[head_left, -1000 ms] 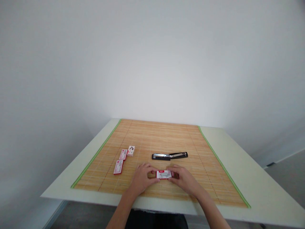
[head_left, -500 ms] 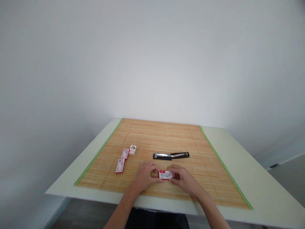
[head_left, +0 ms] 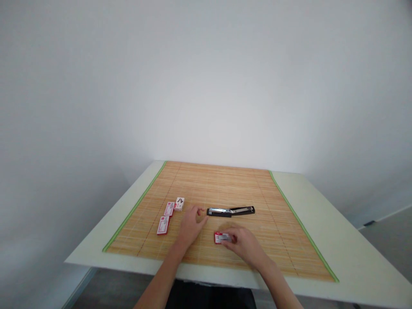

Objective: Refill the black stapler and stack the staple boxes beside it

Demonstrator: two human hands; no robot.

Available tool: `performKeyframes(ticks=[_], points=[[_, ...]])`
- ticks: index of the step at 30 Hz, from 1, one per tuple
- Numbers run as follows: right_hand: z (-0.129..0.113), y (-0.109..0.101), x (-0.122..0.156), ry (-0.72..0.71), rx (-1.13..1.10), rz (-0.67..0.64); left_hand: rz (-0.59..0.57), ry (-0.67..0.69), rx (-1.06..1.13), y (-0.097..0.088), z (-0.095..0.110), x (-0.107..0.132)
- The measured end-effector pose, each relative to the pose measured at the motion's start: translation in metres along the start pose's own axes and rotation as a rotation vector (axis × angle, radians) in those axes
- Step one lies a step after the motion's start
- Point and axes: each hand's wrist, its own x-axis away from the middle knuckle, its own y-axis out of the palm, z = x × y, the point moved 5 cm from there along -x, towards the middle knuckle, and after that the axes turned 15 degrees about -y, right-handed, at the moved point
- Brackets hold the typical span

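My right hand (head_left: pixel 238 242) grips the right part of a small red-and-white staple box (head_left: pixel 218 237), thumb in front and fingers behind. A greyish patch shows on the box's top beside the fingertips; I cannot tell if it is print or loose staples. My left hand (head_left: pixel 192 223) is off the box, thumb and fingers apart with nothing between them, just left of a black stapler (head_left: pixel 219 212). The stapler lies opened out flat, its metal magazine facing up.
On the left lie two flat red-and-white boxes (head_left: pixel 163 225) and a small white box (head_left: pixel 179 204) with a dark picture. A bamboo mat (head_left: pixel 219 180) with green edging covers the middle of the white table (head_left: pixel 347 240). A wall rises behind.
My left hand has let go of the box and moved up and left toward the stapler's left end. My right hand has shifted left over the box.
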Motion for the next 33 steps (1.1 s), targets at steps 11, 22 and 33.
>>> performKeyframes(ticks=[11,22,33], points=[[0.004,-0.005,-0.008,0.02,0.037,0.125,-0.116,0.123,-0.104,0.021,0.007,-0.019],[0.012,-0.005,-0.041,0.0,0.077,0.085,-0.156,0.117,-0.076,0.017,0.013,0.019],[0.011,-0.01,-0.045,-0.013,0.081,0.057,-0.149,0.104,-0.08,0.016,0.014,0.019]])
